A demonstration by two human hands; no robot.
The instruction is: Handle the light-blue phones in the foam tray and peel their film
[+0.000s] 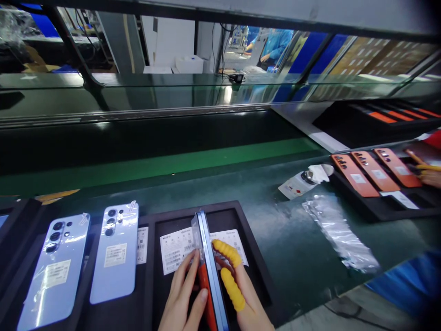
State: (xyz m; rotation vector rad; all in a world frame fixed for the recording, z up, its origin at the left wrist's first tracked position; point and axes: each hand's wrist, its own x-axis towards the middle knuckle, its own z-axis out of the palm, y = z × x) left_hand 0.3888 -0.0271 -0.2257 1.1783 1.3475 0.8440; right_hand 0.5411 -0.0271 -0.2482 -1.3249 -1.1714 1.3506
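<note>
- Blue-edged phone (pixel 211 259): turned edge-on, above the middle of the black tray (pixel 253 250); lower end cut off by the bottom of the view. Contact with the tray floor cannot be determined.
- Orange-red piece (pixel 206 301): flush along the phone's left side, partly covered by the left thumb; whether separate cannot be determined.
- Left hand (pixel 184 292): grasping the phone from the left, fingers extended along it.
- Right hand (pixel 239 285): grasping from the right; yellow ribbed covers on index finger and thumb.
- Black tray: contains two white printed labels (pixel 177 250), one per side of the phone; the right one partly hidden by the hand.
- Left of this: two blue phones (pixel 115 255), backs up, in dark recesses; a label card (pixel 142 246) shows partly beneath the nearer.
- Right tray (pixel 374 212): contains orange phones (pixel 376 172), backs up; the far end is obscured by a co-worker's hand (pixel 430 174).
- Between trays: clear plastic sleeves (pixel 339 234) and a labelled container (pixel 299 183), exact type unclear.
- Upper right black holder (pixel 339 124): holds orange-faced items (pixel 382 117), cut off at the edge.
</note>
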